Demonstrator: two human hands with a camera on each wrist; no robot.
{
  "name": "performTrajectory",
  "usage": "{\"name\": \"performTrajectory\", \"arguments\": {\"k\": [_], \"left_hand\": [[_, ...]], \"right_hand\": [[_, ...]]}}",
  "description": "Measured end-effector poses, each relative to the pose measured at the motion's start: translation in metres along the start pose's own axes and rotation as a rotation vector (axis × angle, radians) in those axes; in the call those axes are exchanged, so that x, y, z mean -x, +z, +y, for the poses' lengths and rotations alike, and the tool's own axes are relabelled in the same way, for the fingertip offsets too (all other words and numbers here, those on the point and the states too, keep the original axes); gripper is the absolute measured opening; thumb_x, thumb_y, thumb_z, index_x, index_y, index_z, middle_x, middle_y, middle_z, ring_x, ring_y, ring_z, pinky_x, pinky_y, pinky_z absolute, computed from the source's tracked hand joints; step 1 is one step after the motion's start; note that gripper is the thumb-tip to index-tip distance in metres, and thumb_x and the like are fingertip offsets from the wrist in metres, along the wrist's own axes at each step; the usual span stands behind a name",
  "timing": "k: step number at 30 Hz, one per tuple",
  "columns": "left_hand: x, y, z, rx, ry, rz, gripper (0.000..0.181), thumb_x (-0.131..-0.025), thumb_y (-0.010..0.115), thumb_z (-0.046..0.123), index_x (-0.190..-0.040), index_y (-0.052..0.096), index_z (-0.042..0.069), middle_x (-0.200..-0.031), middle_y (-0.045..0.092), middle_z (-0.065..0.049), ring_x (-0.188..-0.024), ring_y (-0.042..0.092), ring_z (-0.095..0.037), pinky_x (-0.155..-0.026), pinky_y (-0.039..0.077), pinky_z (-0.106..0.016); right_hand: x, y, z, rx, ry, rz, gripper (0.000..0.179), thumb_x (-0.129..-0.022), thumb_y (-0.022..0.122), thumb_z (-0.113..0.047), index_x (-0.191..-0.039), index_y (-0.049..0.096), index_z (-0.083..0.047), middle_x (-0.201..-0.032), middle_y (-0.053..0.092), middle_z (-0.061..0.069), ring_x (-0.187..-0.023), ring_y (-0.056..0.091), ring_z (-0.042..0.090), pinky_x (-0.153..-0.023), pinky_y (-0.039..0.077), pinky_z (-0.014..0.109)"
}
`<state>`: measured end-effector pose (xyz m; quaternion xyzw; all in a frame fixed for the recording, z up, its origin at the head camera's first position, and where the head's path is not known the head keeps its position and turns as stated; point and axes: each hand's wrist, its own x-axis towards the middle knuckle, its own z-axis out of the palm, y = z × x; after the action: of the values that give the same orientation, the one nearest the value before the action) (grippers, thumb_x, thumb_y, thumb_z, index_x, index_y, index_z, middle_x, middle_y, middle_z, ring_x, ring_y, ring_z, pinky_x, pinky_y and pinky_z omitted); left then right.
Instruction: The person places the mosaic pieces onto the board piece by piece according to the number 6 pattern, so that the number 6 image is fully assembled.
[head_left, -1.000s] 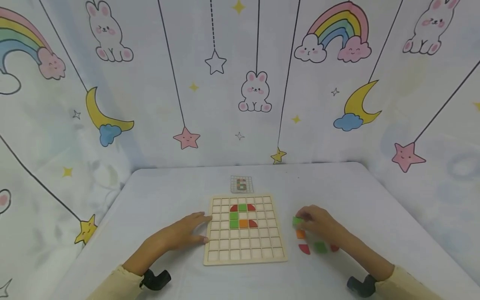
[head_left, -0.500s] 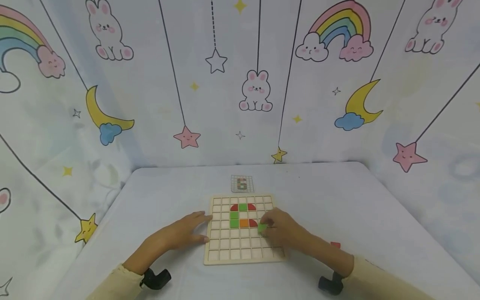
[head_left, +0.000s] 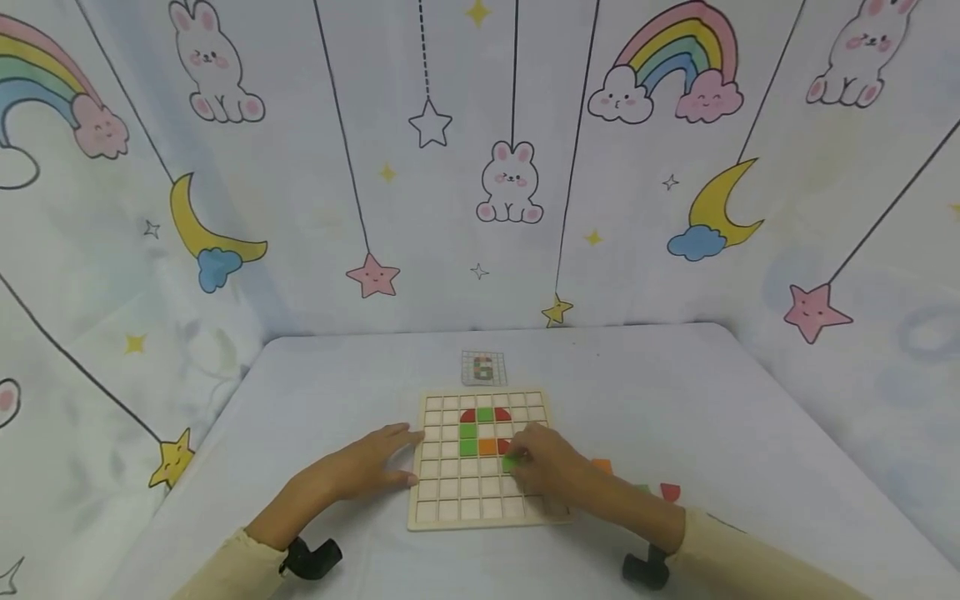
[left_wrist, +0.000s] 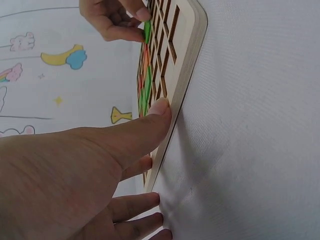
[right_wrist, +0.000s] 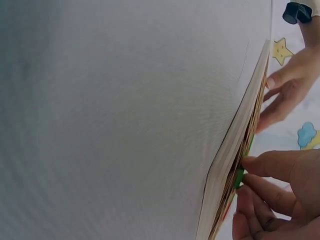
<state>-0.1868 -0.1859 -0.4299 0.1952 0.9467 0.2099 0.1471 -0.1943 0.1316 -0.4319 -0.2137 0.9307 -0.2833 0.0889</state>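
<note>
My right hand pinches a green square tile between thumb and finger, at the cell below a red quarter-round tile on the wooden grid board. In the right wrist view, the green tile touches or nearly touches the board's surface. My left hand rests at the board's left edge, its thumb on the rim in the left wrist view and its fingers extended. Several green and red tiles and an orange tile lie in the upper cells.
Behind the board lies a small grid card with a figure like a 6. To the right, partly behind the right forearm, lie an orange tile, a green tile and a red tile.
My right hand has carried the green tile leftward from the loose tiles to the board, then slightly further left to a cell below the red tile. The left hand has stayed put.
</note>
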Motion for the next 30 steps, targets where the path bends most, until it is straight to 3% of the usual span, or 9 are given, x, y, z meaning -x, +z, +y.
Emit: {"name": "performTrajectory", "arguments": {"k": [7,15,19,25,30], "left_hand": [[-0.001,0.001,-0.002,0.019,-0.003,-0.003,0.073,-0.098,0.076,0.039,-0.158,0.048,0.008,-0.165,0.038,-0.027,-0.153,0.037,-0.047,-0.123,0.034,-0.063],[-0.002,0.001,-0.002,0.006,0.007,-0.001,0.073,-0.097,0.077,0.039,-0.157,0.049,0.007,-0.164,0.039,-0.027,-0.152,0.038,-0.047,-0.122,0.035,-0.063],[-0.003,0.002,-0.002,0.001,0.007,-0.001,0.073,-0.097,0.076,0.040,-0.157,0.049,0.008,-0.164,0.039,-0.027,-0.152,0.038,-0.047,-0.122,0.035,-0.063],[-0.004,0.003,-0.003,0.010,0.013,-0.008,0.074,-0.097,0.076,0.040,-0.158,0.048,0.009,-0.164,0.039,-0.027,-0.152,0.038,-0.047,-0.122,0.035,-0.063],[-0.005,0.002,-0.005,0.001,0.010,-0.008,0.074,-0.097,0.076,0.042,-0.158,0.048,0.010,-0.165,0.038,-0.026,-0.153,0.037,-0.046,-0.123,0.035,-0.063]], "right_hand": [[0.001,0.001,-0.004,-0.024,-0.014,0.009,0.015,-0.088,0.077,0.002,-0.097,0.079,-0.009,-0.096,0.062,0.000,-0.090,0.058,0.015,-0.080,0.059,0.034],[0.002,-0.001,0.003,0.023,-0.065,0.021,0.013,-0.090,0.080,-0.002,-0.097,0.081,-0.013,-0.097,0.065,-0.005,-0.090,0.059,0.012,-0.081,0.059,0.030],[0.003,-0.008,0.010,-0.011,-0.001,0.034,0.013,-0.095,0.076,-0.007,-0.100,0.081,-0.018,-0.101,0.067,-0.008,-0.093,0.060,0.012,-0.082,0.057,0.032],[0.009,-0.025,0.044,-0.102,0.096,0.102,0.012,-0.095,0.077,-0.014,-0.105,0.078,-0.021,-0.104,0.069,-0.009,-0.099,0.062,0.012,-0.088,0.058,0.036],[0.020,-0.042,0.067,-0.081,0.183,0.114,0.019,-0.097,0.077,-0.019,-0.115,0.076,-0.021,-0.111,0.071,-0.008,-0.107,0.065,0.016,-0.096,0.060,0.043]]}}
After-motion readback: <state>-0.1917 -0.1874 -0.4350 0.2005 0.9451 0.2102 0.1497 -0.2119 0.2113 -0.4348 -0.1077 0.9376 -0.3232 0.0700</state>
